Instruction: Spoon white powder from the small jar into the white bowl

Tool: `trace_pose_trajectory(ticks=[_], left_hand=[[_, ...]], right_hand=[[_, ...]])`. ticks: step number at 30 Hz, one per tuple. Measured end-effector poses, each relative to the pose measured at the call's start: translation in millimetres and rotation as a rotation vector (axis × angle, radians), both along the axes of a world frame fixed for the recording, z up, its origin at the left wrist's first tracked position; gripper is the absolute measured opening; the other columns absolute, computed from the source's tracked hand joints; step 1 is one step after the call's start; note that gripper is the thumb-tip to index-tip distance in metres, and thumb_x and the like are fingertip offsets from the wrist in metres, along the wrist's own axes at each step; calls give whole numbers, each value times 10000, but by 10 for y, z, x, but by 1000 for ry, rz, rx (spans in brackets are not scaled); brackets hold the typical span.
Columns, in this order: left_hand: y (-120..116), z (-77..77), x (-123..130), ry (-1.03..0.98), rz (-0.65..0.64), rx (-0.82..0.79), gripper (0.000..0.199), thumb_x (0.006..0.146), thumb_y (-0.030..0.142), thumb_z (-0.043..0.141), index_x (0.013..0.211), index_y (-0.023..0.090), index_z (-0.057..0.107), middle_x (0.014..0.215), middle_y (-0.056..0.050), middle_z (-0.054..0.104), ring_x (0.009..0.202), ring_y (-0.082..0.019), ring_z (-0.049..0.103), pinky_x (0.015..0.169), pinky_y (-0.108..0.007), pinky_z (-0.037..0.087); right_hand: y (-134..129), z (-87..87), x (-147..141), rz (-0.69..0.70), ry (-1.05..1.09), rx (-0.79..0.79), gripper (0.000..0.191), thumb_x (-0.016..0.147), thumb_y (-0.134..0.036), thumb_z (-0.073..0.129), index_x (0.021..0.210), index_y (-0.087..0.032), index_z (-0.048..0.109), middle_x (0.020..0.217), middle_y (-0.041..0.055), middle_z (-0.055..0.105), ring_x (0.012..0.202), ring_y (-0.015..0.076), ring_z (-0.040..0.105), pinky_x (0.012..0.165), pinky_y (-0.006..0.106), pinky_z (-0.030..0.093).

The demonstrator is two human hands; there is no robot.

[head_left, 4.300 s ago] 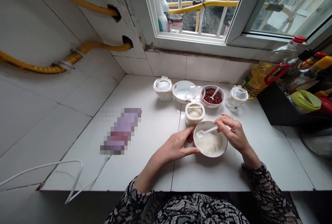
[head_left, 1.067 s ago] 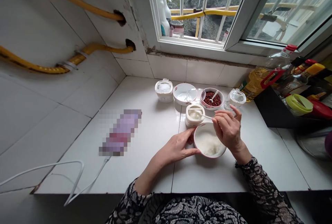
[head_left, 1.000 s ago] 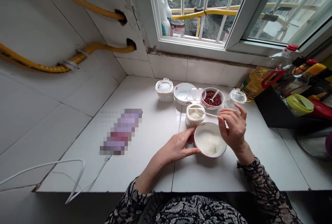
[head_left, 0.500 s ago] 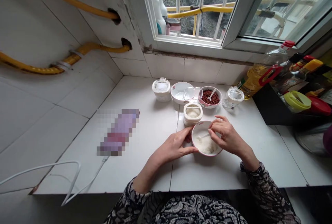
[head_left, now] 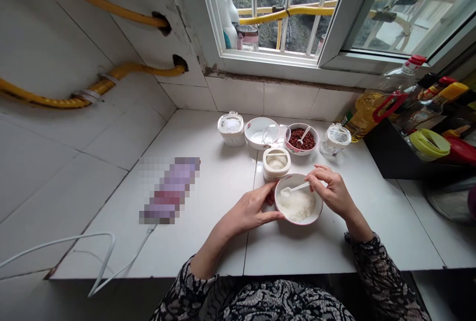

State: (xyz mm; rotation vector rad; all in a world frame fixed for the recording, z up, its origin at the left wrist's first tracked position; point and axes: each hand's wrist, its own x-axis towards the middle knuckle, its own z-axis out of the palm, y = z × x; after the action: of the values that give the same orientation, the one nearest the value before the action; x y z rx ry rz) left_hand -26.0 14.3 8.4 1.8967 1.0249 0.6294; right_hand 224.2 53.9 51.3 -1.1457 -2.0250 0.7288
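Observation:
A white bowl (head_left: 293,179) with a pink rim sits on the counter and holds a heap of white powder (head_left: 297,207). My left hand (head_left: 249,209) grips the bowl's left side, thumb at the near rim and fingers around the far side. In a pinch, my right hand (head_left: 330,189) holds a small white spoon (head_left: 297,188) by its handle end. The spoon's head is over the left part of the bowl, above the powder. Just behind the bowl, a small white jar (head_left: 275,174) with white grains almost touches it.
Behind are a lidded jar (head_left: 233,139) with white contents, a second bowl (head_left: 254,135), a bowl of reddish-brown grains (head_left: 303,138) and a clear jar (head_left: 336,140). An oil bottle (head_left: 366,112) and black condiment box (head_left: 386,157) flank the right. A blurred phone-like object (head_left: 171,192) with cable lies left.
My right hand has shifted a little right and back from inside the bowl. The spoon, mostly hidden before, now shows clearly above the powder. My left hand stays on the bowl.

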Motion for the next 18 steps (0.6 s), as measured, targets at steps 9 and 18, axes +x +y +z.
trace_pose_trajectory(ticks=[9, 18], left_hand=[[3, 0, 0, 14, -4, 19, 725, 893, 559, 651, 1466, 193, 399, 1204, -117, 667, 1002, -266, 660, 903, -429, 549], [0, 8, 17, 17, 6, 37, 719, 886, 527, 674, 1465, 200, 400, 1183, -109, 673, 976, -258, 661, 889, -421, 550]], right_hand=[[80, 9, -31, -177, 332, -221, 511, 870, -596, 609, 539, -207, 595, 570, 12, 606, 608, 173, 584, 733, 340, 528], [117, 88, -199, -350, 136, 310, 376, 984, -393, 490, 657, -237, 588, 676, 22, 667, 718, 206, 634, 909, 425, 500]])
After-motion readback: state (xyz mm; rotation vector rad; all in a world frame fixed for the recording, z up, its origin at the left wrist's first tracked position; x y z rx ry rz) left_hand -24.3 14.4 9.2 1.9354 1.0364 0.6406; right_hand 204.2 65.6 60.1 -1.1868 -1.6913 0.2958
